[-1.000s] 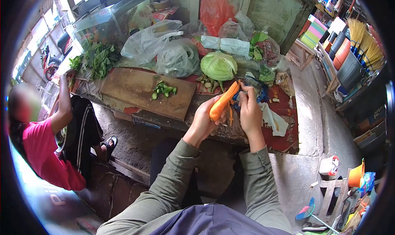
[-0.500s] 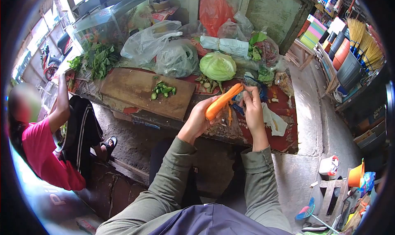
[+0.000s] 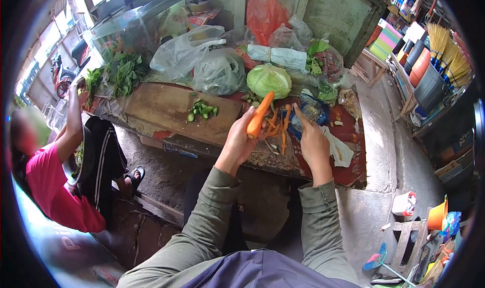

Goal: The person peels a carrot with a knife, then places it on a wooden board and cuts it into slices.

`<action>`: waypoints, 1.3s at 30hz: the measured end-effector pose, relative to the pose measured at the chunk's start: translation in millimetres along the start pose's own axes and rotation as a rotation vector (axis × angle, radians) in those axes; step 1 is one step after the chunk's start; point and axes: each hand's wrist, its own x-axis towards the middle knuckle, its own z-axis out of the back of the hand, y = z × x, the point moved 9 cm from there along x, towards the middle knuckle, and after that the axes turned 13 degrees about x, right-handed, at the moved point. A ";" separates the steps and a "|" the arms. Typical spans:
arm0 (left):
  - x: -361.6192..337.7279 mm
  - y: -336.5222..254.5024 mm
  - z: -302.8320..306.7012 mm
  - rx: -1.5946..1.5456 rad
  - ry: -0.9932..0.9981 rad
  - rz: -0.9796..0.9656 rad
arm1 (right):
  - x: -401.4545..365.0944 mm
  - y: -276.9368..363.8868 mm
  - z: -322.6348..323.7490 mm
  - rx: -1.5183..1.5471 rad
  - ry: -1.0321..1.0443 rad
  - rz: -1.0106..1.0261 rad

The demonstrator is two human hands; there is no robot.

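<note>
My left hand [image 3: 237,140] is closed around a peeled carrot [image 3: 260,116], which tilts up and away with its narrow end near the cabbage. My right hand [image 3: 314,145] is to the right of the carrot and apart from it. Its index finger points forward while the other fingers curl; whatever they hold is hidden. Orange peelings [image 3: 275,127] lie on the table between both hands. Beyond the carrot sits a pale green cabbage [image 3: 269,81]. Chopped green pieces [image 3: 201,110] rest on a wooden cutting board [image 3: 166,109] to the left.
Plastic bags [image 3: 218,71] and a red bag [image 3: 267,16] line the back of the table. Leafy greens [image 3: 124,75] lie at far left, near a seated person in a pink shirt [image 3: 60,187]. Brooms [image 3: 444,53] stand at right; an orange bucket [image 3: 437,215] is lower right.
The carrot has swung more upright and slightly left in my left hand. My right hand has pulled away from its tip, lower, with the index finger now extended. More peelings are visible.
</note>
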 end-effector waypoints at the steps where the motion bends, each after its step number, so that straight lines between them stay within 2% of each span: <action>1: -0.1 0.0 0.4 0.000 -0.001 -0.002 | -1.6 6.8 -0.4 -0.050 0.012 0.005; 2: -0.4 -0.4 -0.1 -0.012 0.004 -0.003 | -4.6 14.1 -1.2 -0.049 0.012 0.007; 5: 2.1 -1.7 3.2 -0.051 -0.037 -0.031 | -23.4 62.9 8.8 0.332 -0.139 0.236; 8: 1.5 -7.5 7.5 -0.086 -0.089 -0.093 | -43.9 97.7 -0.1 0.438 -0.045 0.335; 12: -1.2 -16.6 15.3 -0.050 -0.089 -0.200 | -52.7 115.5 0.6 0.400 0.027 0.345; 14: 0.4 -15.3 18.4 -0.025 -0.061 -0.208 | -52.1 115.7 3.1 0.396 0.034 0.342; 16: -0.2 -16.9 18.5 -0.047 -0.092 -0.215 | -51.7 113.9 -1.2 0.393 0.144 0.258; 25: 1.0 -18.5 24.4 0.010 -0.109 -0.243 | -51.6 112.9 -5.4 0.384 0.206 0.244; 28: -5.0 -25.8 17.6 0.057 -0.178 -0.261 | -52.3 112.4 -6.4 0.358 0.124 0.333; 35: 3.9 -12.2 30.2 0.056 -0.157 -0.233 | -52.2 117.0 -6.2 0.273 0.135 0.302; 39: 2.1 -9.9 30.9 0.101 -0.171 -0.182 | -50.7 117.1 -4.1 0.286 0.033 0.359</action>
